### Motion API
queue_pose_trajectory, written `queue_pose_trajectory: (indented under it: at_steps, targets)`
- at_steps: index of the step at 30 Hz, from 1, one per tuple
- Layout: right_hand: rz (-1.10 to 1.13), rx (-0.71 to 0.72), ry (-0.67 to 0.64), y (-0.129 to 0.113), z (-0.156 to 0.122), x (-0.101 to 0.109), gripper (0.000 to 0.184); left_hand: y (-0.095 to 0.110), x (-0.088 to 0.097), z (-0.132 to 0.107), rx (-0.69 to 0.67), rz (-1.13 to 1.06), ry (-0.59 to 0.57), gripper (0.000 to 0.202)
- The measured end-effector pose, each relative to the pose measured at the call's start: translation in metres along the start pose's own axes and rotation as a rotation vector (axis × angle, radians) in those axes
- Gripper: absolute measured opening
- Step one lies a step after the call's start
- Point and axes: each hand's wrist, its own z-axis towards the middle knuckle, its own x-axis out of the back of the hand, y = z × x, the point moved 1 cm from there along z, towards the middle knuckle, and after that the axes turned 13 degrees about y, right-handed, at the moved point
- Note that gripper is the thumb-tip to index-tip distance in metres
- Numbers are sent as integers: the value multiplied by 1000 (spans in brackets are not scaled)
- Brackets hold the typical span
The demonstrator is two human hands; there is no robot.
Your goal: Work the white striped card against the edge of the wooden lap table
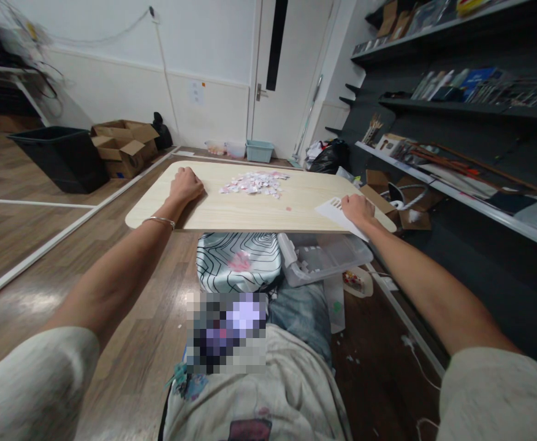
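Note:
Before me stands a pale wooden tabletop (232,214) with rounded corners. My left hand (186,184), a bracelet on its wrist, rests on the left part with its fingers curled; what they hold, if anything, is hidden. On the right, my right hand (358,208) is closed on a white sheet of paper (333,212). Several slots or cut-outs show near the sheet's upper edge. Between my hands, towards the far side, lies a loose pile of small paper scraps (255,183). A single pinkish scrap (289,209) lies apart, closer to the sheet.
Under the tabletop are a patterned silvery bag (238,263) and a clear plastic bin (323,257) holding pale pieces. A black trash bin (64,160) and open cardboard boxes (124,144) stand at left. Loaded dark shelves (461,107) line the right wall. A blurred patch covers something near my lap.

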Motion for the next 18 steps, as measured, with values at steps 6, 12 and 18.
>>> queue_pose_trajectory:
  at_steps: [6,12,18]
  targets:
    - [5,-29,7,9,3,-4,61,-1,-3,3,-40,4,12,65]
    - [37,-72,17,4,0,-4,61,-5,-8,6,-41,6,12,66]
    - [63,-84,22,2,-3,-3,64,-3,-5,4,-61,23,-19,66]
